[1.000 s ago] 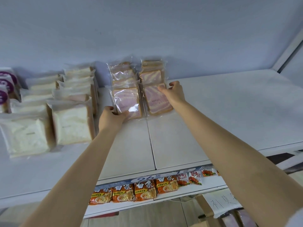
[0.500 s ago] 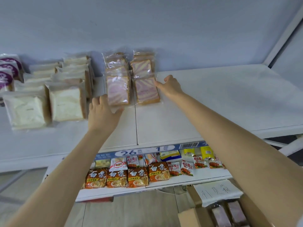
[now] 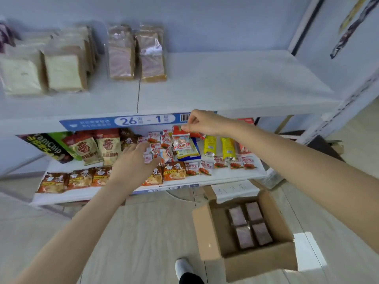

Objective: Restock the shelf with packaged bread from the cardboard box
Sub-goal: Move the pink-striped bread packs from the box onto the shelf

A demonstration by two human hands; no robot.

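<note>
Hovering, left fingers (image 3: 141, 147) spread loosely, right fingers (image 3: 189, 125) lightly curled, gripping nothing. Facing bread (image 3: 137, 56) stacked on the shelf (image 3: 225, 83) above the fingers, more in the box (image 3: 207, 232) below them.

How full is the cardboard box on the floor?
Not full: four bread packs lie low inside the open cardboard box, with bare walls above them.

Single head view, wide-angle, facing forward-down: shelf (image 3: 225, 83) close ahead, cardboard box (image 3: 260, 261) below right.
</note>
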